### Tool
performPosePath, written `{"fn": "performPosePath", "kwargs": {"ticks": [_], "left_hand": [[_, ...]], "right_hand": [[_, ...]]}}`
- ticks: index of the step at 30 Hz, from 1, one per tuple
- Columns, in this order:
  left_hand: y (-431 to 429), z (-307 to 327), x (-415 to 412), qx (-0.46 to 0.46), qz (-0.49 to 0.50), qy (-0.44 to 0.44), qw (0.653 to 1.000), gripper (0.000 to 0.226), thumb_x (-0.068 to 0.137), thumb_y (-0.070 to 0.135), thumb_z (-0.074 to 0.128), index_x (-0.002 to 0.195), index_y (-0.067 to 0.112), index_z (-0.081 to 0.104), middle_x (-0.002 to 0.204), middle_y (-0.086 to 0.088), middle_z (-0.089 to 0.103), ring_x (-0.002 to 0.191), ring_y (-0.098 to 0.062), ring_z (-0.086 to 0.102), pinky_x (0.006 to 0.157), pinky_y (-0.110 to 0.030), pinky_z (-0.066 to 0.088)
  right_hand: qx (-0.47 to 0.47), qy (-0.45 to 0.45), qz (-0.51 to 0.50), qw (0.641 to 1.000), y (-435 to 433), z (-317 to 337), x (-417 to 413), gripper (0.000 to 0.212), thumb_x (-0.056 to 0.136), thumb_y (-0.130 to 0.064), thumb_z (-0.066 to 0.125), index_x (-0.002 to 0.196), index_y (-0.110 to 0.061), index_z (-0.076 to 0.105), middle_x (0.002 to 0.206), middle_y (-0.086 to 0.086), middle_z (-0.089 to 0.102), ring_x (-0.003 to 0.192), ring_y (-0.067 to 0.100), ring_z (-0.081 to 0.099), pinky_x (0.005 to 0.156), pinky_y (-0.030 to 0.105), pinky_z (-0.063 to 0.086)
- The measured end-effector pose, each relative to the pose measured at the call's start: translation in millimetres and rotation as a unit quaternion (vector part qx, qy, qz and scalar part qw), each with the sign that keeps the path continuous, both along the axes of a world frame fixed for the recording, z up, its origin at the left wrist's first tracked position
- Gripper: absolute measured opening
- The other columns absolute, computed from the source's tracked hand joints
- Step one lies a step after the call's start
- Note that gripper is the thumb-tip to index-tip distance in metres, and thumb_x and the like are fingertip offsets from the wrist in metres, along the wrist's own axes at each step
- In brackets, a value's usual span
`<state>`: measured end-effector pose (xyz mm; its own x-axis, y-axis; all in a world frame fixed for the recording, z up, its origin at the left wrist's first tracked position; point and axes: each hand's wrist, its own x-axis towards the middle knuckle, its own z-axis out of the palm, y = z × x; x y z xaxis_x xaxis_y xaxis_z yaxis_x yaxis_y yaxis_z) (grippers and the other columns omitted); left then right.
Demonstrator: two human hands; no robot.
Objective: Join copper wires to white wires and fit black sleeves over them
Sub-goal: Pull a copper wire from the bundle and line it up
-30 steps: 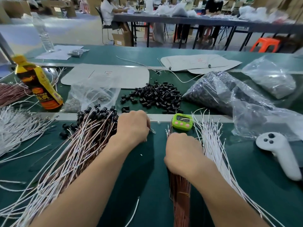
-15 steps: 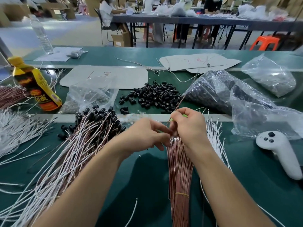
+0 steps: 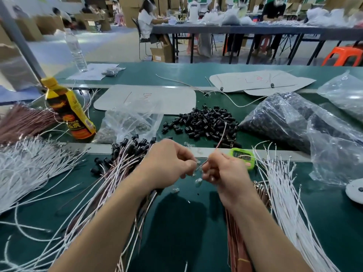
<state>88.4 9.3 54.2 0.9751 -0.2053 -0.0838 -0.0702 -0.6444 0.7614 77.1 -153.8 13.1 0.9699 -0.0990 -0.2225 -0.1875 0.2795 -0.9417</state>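
Left hand (image 3: 169, 163), centre frame: fingers curled, thumb and forefinger tips pressed together at the lower end of a copper wire (image 3: 221, 135). Whether anything else is pinched there cannot be told.
Right hand (image 3: 225, 173), just right of it: fingers curled round the same wire a little further along. The free length rises up and to the right, over the edge of the black sleeves.
Fingertips of the two hands nearly touching, both raised above the green table (image 3: 182, 222).
Small clear pieces (image 3: 198, 181) on the table just below the hands; too small to identify.

Around the hands:
- Copper bundle (image 3: 237, 250) lies under the right forearm and runs to the lower edge of the frame.
- White wires (image 3: 280, 189) fanned out just right of that bundle.
- Sleeved wires (image 3: 125, 154) in a heap left of the left hand, their black caps pointing away.
- Green timer (image 3: 244, 157) just beyond the right hand, partly hidden by it.

Further out:
- Black sleeves (image 3: 208, 124) in a loose pile, upper centre.
- Dark-filled plastic bag (image 3: 284, 118) to its right; clear bag (image 3: 127, 122) to its left.
- Yellow bottle (image 3: 68, 110) tilted, upper left; loose white strands (image 3: 25, 167) below it.
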Motion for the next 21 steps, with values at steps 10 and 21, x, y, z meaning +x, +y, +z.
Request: {"fn": "performPosePath", "kwargs": {"ticks": [10, 21], "left_hand": [[74.7, -6.3, 129.9, 0.398, 0.182, -0.066, 0.897, 0.028, 0.091, 0.008, 0.058, 0.112, 0.019, 0.073, 0.11, -0.006, 0.074, 0.092, -0.025, 0.067, 0.083, -0.034, 0.058], [12.8, 10.3, 123.0, 0.489, 0.077, -0.226, 0.839, 0.023, 0.072, 0.002, 0.061, 0.058, 0.016, 0.05, 0.052, 0.001, 0.043, 0.044, -0.014, 0.035, 0.046, -0.023, 0.026]], "right_hand": [[0.017, 0.024, 0.116, 0.993, -0.8, -9.0, -3.1, 0.02, 0.097, 0.005, 0.055, 0.084, -0.01, 0.055, 0.074, 0.021, 0.07, 0.058, 0.027, 0.067, 0.049, 0.024, 0.047], [-0.001, 0.009, 0.135, 0.991, -1.1, -13.5, -1.0, 0.018, 0.094, 0.008, 0.057, 0.084, -0.007, 0.057, 0.074, 0.024, 0.071, 0.057, 0.029, 0.066, 0.049, 0.025, 0.047]]}}
